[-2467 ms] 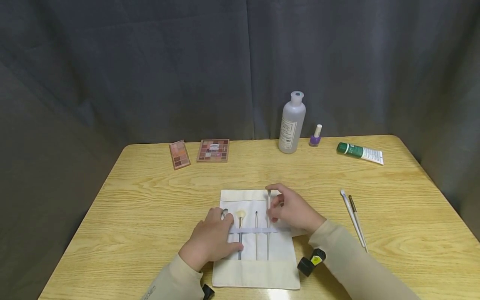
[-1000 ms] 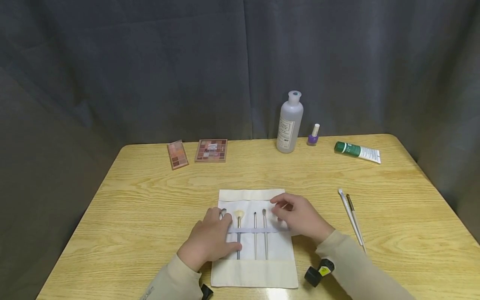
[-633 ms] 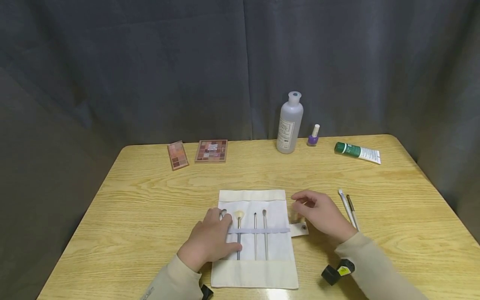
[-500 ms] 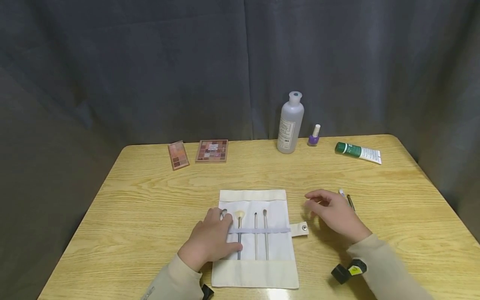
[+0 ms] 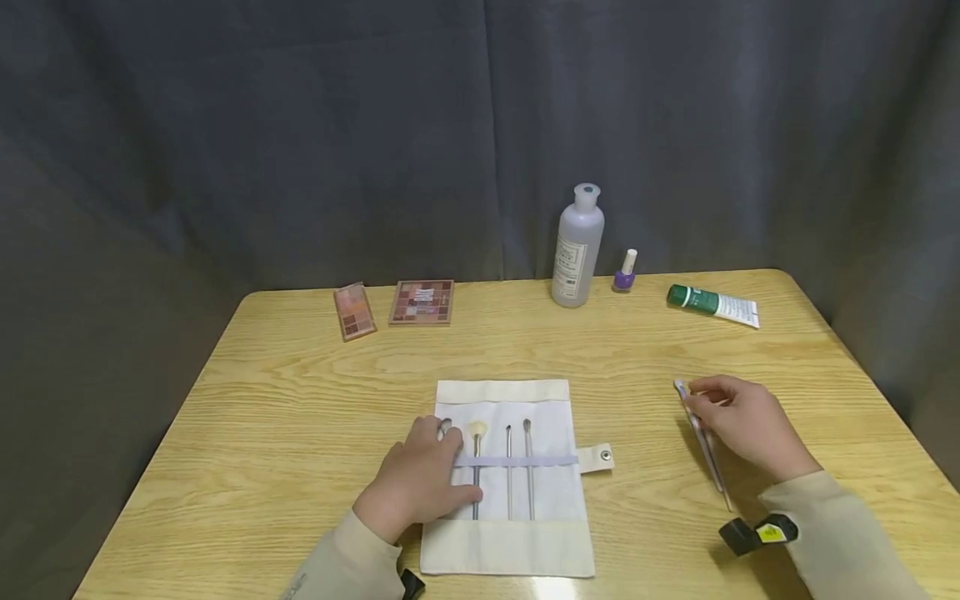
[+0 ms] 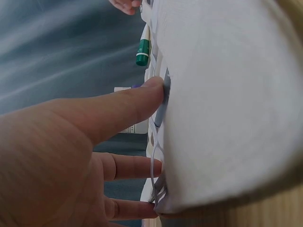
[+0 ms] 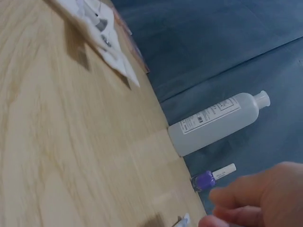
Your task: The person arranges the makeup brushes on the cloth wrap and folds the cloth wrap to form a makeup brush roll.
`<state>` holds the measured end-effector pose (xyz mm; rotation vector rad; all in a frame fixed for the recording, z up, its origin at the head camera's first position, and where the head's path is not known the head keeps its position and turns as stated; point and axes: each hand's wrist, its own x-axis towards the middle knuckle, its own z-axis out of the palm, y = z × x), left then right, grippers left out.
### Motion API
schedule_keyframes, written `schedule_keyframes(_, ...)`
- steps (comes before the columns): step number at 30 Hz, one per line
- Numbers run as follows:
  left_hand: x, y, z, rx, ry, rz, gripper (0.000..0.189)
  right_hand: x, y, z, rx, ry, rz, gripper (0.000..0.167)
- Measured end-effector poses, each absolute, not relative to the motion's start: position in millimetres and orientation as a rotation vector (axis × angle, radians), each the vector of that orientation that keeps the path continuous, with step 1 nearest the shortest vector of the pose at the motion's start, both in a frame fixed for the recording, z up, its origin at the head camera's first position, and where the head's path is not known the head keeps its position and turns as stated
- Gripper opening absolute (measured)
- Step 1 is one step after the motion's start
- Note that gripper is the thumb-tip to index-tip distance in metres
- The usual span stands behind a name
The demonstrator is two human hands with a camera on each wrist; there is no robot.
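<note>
An off-white brush roll [image 5: 507, 550] lies unfolded, and a lilac elastic strap [image 5: 551, 461] crosses several makeup brushes in it. Among these are a fan brush [image 5: 477, 430], a slim brush [image 5: 509, 475] and a dark-haired brush [image 5: 528, 427]. My left hand [image 5: 416, 479] rests with spread fingers on the roll's left side, partly covering another brush [image 5: 446, 425]. To the right, my right hand [image 5: 746, 421] has bent fingers at two loose makeup brushes. The white-headed brush [image 5: 697, 429] shows; the other brush's handle [image 5: 726, 498] emerges below, its head hidden. Whether I pinch it is unclear.
At the back stand a clear bottle [image 5: 577, 246] and a purple nail polish bottle [image 5: 624, 279]. A green and white tube [image 5: 712, 306] lies at back right. Two eyeshadow palettes [image 5: 422, 302] lie at back left. The roll's snap tab [image 5: 597, 457] sticks out rightward.
My right hand has left the dark-haired brush in the roll, which now sits lower under the strap, and has moved right to the loose brushes. My left hand has stayed put.
</note>
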<state>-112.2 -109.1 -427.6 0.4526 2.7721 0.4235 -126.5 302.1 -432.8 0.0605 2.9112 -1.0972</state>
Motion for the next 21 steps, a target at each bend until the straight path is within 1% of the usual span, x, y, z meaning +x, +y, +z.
schedule_keyframes(12,-113.0,-110.2,-430.4,0.451,2.770,0.426,0.061,-132.8,300.3,-439.8,0.140,2.862,-0.912,0.037)
schedule_keyframes(21,-113.5,-109.6,-429.8,0.457,2.784,0.411,0.060,-134.7,286.9,-437.4,0.145,2.869,-0.839,0.027)
